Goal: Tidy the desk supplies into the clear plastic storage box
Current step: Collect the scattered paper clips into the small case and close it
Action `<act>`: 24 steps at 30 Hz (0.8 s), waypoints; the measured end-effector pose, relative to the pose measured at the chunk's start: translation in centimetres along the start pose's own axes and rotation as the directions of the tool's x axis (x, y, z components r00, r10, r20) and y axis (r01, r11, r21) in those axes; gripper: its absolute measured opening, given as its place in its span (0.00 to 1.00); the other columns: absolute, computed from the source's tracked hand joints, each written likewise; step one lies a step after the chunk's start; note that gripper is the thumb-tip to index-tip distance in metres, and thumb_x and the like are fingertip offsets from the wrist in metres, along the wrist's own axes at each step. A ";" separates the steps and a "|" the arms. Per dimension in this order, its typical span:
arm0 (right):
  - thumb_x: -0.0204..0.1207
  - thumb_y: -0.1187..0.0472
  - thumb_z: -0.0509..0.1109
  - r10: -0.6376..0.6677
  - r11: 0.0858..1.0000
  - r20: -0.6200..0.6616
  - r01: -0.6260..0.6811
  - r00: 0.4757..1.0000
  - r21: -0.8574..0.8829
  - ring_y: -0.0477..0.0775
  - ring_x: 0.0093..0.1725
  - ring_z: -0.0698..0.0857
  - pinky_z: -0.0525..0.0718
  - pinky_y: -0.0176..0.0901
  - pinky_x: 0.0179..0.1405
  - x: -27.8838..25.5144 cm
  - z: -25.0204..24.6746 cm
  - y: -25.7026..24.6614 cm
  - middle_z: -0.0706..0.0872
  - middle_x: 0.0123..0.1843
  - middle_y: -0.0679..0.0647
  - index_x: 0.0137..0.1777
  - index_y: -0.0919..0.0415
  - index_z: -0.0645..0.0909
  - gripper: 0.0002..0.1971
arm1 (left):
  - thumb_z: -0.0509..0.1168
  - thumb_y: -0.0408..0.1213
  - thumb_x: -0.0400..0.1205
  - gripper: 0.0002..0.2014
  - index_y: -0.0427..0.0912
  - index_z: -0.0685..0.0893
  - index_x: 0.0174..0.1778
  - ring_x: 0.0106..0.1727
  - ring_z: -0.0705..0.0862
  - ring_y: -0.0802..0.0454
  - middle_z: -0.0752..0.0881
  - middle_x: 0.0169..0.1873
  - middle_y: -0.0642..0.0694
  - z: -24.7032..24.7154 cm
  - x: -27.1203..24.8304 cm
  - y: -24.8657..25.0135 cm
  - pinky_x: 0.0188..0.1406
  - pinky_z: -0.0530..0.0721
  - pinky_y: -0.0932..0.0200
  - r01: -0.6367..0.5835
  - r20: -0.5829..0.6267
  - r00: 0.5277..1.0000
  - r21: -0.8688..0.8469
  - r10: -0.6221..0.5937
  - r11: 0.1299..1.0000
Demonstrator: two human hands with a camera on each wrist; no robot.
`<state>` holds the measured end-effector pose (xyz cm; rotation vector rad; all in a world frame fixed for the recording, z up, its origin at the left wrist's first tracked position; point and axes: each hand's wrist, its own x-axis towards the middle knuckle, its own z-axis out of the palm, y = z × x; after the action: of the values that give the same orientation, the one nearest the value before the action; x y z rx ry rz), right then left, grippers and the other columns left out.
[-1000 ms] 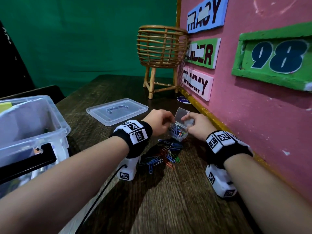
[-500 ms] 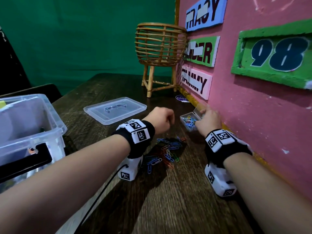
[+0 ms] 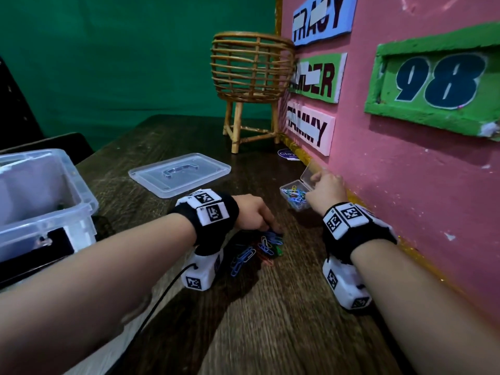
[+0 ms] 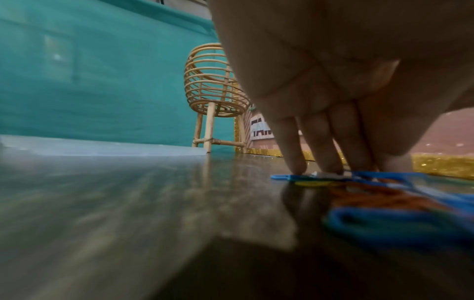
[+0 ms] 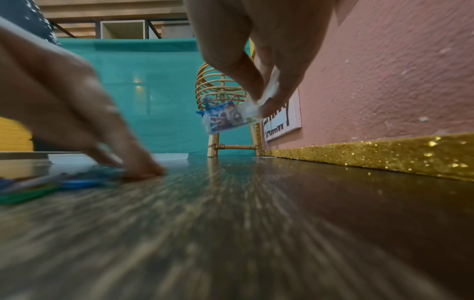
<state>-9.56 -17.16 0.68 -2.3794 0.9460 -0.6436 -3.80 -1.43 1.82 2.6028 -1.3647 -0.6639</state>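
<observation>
Loose coloured paper clips [image 3: 259,247] lie in a pile on the dark wooden desk [image 3: 270,320]. My left hand [image 3: 270,228] is on the pile, its fingertips [image 4: 295,164] pressing down on blue clips [image 4: 384,223]. My right hand [image 3: 313,185] pinches a small clear clip case [image 3: 295,196] by its open lid, near the pink wall. The right wrist view shows the case [image 5: 225,117] held above the desk, with clips inside. The clear plastic storage box [image 3: 40,201] stands open at the far left. Its lid [image 3: 180,174] lies flat beyond my left hand.
A rattan basket on legs [image 3: 251,74] stands at the back by the pink board [image 3: 405,171], which has name signs and a gold glitter strip [image 5: 384,156] along its foot. A blue sticker [image 3: 286,154] lies near the basket. A black object [image 3: 35,250] leans against the storage box.
Both hands were at the clip case. The right hand has carried it right toward the pink wall, and the left hand has let go and dropped onto the loose clips.
</observation>
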 end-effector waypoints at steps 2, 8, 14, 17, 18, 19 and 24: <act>0.71 0.71 0.69 -0.030 0.999 0.029 0.030 0.999 -0.022 0.61 0.66 0.78 0.76 0.46 0.64 0.0 0.2 0.1 0.79 0.67 0.62 0.61 0.64 0.80 0.18 | 0.61 0.39 0.83 0.15 0.54 0.85 0.63 0.64 0.81 0.53 0.84 0.64 0.52 0.4 -1.2 -0.5 0.67 0.78 0.59 -0.008 -0.044 0.999 -0.039 0.007 0.999; 0.76 0.69 0.65 -0.040 0.993 0.172 0.058 0.984 -0.100 0.61 0.65 0.79 0.77 0.44 0.61 -0.7 0.0 0.1 0.80 0.67 0.60 0.58 0.60 0.83 0.13 | 0.67 0.63 0.73 0.40 0.62 0.59 0.80 0.80 0.63 0.49 0.60 0.81 0.54 1.3 -2.2 -1.3 0.80 0.64 0.48 0.101 0.040 0.994 -0.043 -0.099 0.994; 0.79 0.69 0.64 -0.085 0.982 0.368 0.141 0.926 -0.127 0.60 0.64 0.81 0.78 0.41 0.60 -1.4 -0.4 -0.1 0.81 0.69 0.57 0.55 0.56 0.87 0.14 | 0.73 0.56 0.70 0.43 0.67 0.57 0.79 0.83 0.50 0.57 0.50 0.82 0.62 2.3 -2.7 -1.1 0.83 0.50 0.50 -0.067 0.186 0.982 0.115 0.045 0.991; 0.77 0.72 0.63 -0.099 0.983 0.384 0.151 0.918 -0.106 0.58 0.66 0.79 0.78 0.42 0.61 -1.5 -0.4 0.0 0.79 0.71 0.56 0.56 0.56 0.87 0.16 | 0.74 0.47 0.74 0.31 0.59 0.73 0.74 0.79 0.64 0.57 0.67 0.78 0.56 2.4 -3.2 -1.3 0.71 0.60 0.67 -0.124 0.052 0.991 0.090 0.120 0.988; 0.76 0.73 0.63 -0.107 0.985 0.383 0.151 0.917 -0.088 0.58 0.66 0.79 0.77 0.42 0.60 -1.5 -0.4 0.0 0.79 0.71 0.56 0.55 0.56 0.87 0.17 | 0.74 0.44 0.73 0.27 0.56 0.79 0.70 0.74 0.71 0.56 0.74 0.74 0.54 2.4 -3.3 -1.5 0.64 0.65 0.72 -0.130 -0.006 0.991 0.070 0.131 0.989; 0.75 0.74 0.63 -0.116 0.985 0.383 0.155 0.916 -0.073 0.58 0.66 0.79 0.77 0.42 0.60 -1.5 -0.4 0.1 0.79 0.71 0.56 0.55 0.57 0.87 0.17 | 0.75 0.42 0.73 0.23 0.53 0.83 0.66 0.68 0.76 0.56 0.79 0.69 0.52 2.3 -3.3 -1.6 0.57 0.69 0.74 -0.127 -0.054 0.990 0.054 0.130 0.990; 0.71 0.76 0.67 -0.166 0.980 0.429 0.199 0.888 -0.032 0.56 0.68 0.77 0.74 0.41 0.64 -1.5 -0.5 0.1 0.79 0.71 0.55 0.56 0.56 0.87 0.19 | 0.73 0.38 0.74 0.15 0.52 0.89 0.58 0.50 0.81 0.60 0.88 0.55 0.50 2.4 -3.3 -1.5 0.48 0.74 0.71 -0.096 -0.154 0.982 0.096 0.110 0.991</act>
<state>-10.87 -16.27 0.70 -2.5467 0.5680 -0.1343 -5.34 2.29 0.27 2.5651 -1.4981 -0.3806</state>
